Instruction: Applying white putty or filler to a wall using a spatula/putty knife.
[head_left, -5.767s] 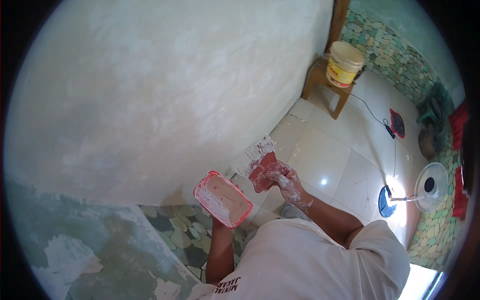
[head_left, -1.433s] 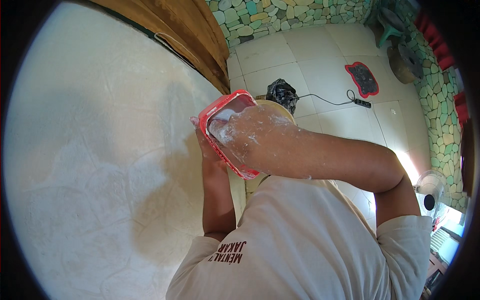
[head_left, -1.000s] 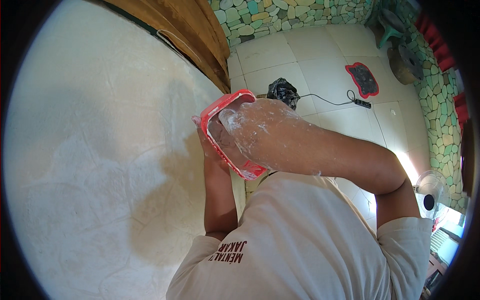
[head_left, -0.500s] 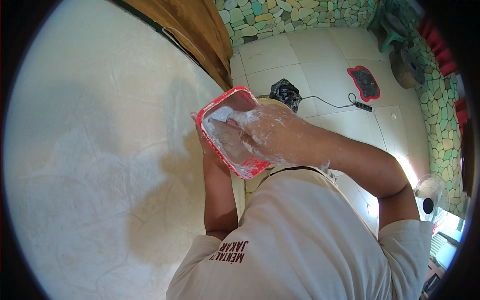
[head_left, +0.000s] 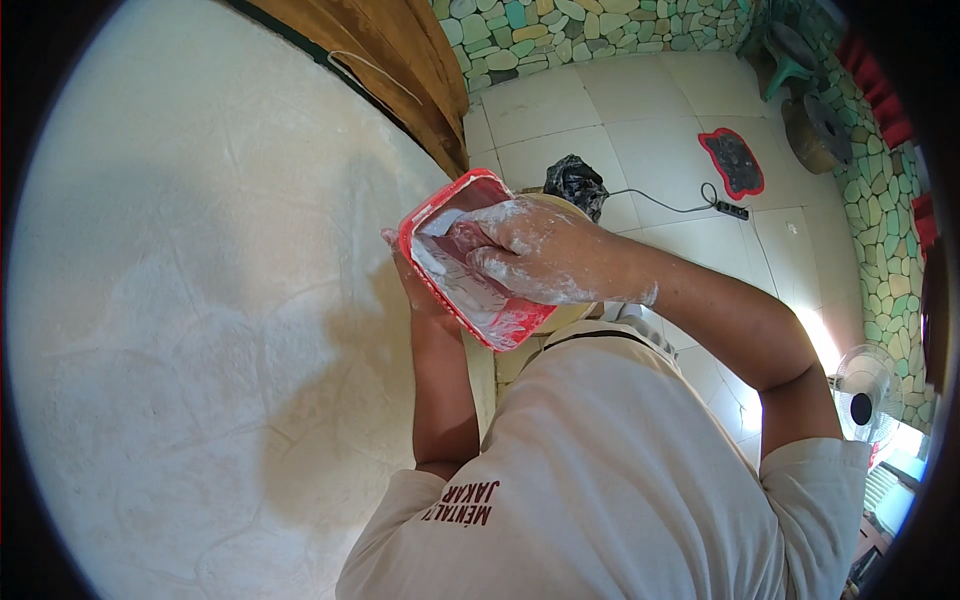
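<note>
A red rectangular tub (head_left: 520,318) is tilted in front of my chest, its rim and inner walls smeared with white paste (head_left: 430,260). My left hand (head_left: 407,268) grips it from the left side and below; most of those fingers are hidden behind the tub. Inside it, my right hand (head_left: 535,250), spattered with white, has its thumb and fingers closed together against the far left wall. Something pale shows at those fingertips, but whether it is a tool or a lump of paste is unclear.
Close on the left stands a large whitish wall (head_left: 200,330). A brown curtain (head_left: 410,70) hangs beyond it. On the tiled floor are a black plastic bag (head_left: 577,186), a power strip (head_left: 732,210) with its cable and a red-edged mat (head_left: 737,162). A fan (head_left: 862,400) stands at right.
My right hand has shifted up slightly and turned within the tub, and less of the pale thing at its fingertips shows. The tub has moved slightly right, still held by my left hand.
</note>
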